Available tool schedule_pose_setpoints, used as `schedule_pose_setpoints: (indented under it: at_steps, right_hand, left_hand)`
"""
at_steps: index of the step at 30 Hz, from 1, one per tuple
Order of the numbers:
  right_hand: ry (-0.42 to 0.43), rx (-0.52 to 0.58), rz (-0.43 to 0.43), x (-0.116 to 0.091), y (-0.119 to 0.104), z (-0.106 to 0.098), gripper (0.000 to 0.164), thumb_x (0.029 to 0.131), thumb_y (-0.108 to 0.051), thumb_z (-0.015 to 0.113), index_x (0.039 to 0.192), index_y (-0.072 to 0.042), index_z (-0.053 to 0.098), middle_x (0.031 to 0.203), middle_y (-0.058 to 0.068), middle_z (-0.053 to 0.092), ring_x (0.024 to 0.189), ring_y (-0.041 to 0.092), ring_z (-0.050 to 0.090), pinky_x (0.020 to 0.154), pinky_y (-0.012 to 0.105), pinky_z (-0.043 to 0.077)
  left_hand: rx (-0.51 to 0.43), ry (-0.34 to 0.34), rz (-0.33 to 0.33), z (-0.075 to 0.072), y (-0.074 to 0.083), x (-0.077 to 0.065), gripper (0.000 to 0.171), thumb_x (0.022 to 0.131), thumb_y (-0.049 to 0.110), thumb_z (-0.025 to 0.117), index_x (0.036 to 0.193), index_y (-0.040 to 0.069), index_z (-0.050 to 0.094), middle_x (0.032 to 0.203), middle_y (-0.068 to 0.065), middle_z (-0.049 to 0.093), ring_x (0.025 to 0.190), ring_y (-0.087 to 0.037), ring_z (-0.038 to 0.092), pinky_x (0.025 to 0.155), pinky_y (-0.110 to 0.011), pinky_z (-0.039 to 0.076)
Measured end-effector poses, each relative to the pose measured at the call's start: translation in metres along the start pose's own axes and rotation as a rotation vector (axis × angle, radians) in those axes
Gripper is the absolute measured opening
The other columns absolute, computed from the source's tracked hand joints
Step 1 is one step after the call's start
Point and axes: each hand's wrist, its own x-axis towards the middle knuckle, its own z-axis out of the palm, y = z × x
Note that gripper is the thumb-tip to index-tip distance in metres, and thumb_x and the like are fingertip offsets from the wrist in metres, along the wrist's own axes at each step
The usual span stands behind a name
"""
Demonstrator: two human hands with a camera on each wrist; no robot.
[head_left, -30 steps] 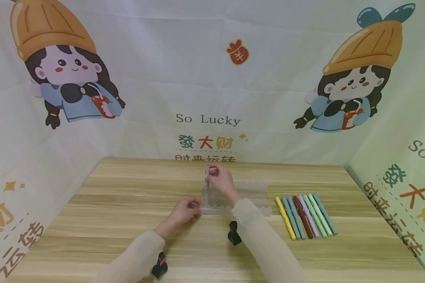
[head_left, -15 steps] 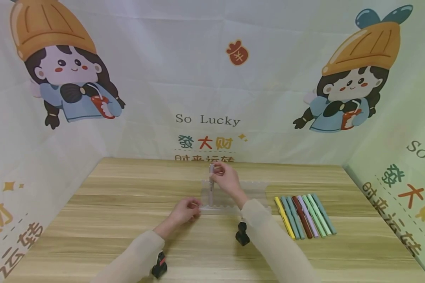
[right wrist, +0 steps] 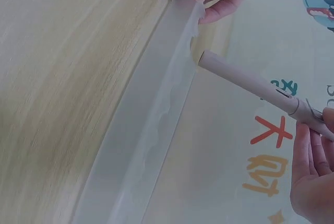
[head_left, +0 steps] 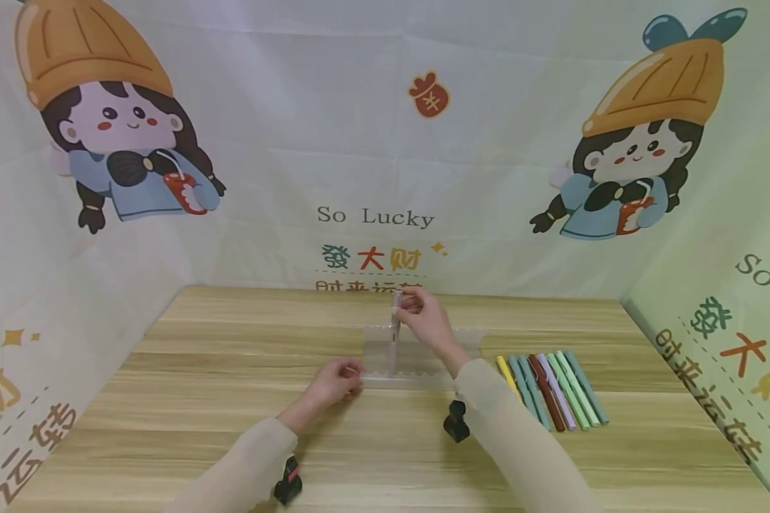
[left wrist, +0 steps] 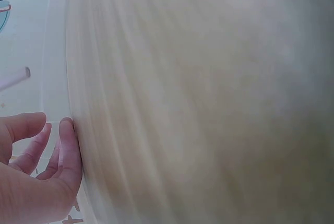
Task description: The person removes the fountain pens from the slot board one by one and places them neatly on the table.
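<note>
My right hand [head_left: 426, 320] pinches a pale greyish-pink pen [head_left: 394, 335] by its capped upper end, keeping it upright. In the right wrist view, the pen's lower end shows beside the scalloped edge of a clear plastic pen rack [right wrist: 130, 114], apart from it. My left hand [head_left: 336, 381] holds the rack's left end between thumb and fingers. The left wrist view shows that hand's thumb and bent fingers [left wrist: 28, 125] at the rack's end. Part of the rack is hidden behind the right hand and sleeve.
Right of the rack, several capped pens [head_left: 558, 392] lie side by side, in yellow, teal, dark red, lilac and green; the right sleeve partly covers the yellow one. A printed cloth [head_left: 263, 164] hangs around the wooden table [head_left: 167, 427].
My right hand has moved to the right along the rack with the upright pen, and slightly up. The left hand stays at the rack's left end.
</note>
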Motion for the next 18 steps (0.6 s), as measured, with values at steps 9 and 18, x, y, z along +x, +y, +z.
schedule_pose_setpoints:
  at_steps: [9,18]
  right_hand:
    - [0.009,0.014,0.011,-0.003,0.004,-0.019,0.042,0.077,-0.003,0.064,0.117,-0.004,0.051,0.091,0.012,0.06,0.081,0.023,0.058,0.069,0.03,0.049]
    - [0.023,0.024,-0.006,-0.01,0.015,-0.039,0.042,0.078,-0.003,0.064,0.117,-0.006,0.05,0.09,0.014,0.059,0.077,0.023,0.058,0.066,0.032,0.05]
  left_hand:
    - [0.031,0.025,-0.05,0.002,0.025,-0.012,0.016,0.077,-0.008,0.054,0.092,-0.01,0.053,0.07,-0.012,0.056,0.058,-0.017,0.054,0.048,-0.027,0.046]
    - [0.033,0.046,-0.094,0.005,0.035,-0.016,0.015,0.077,-0.011,0.052,0.092,-0.01,0.054,0.068,-0.007,0.055,0.057,-0.014,0.052,0.048,-0.024,0.045]
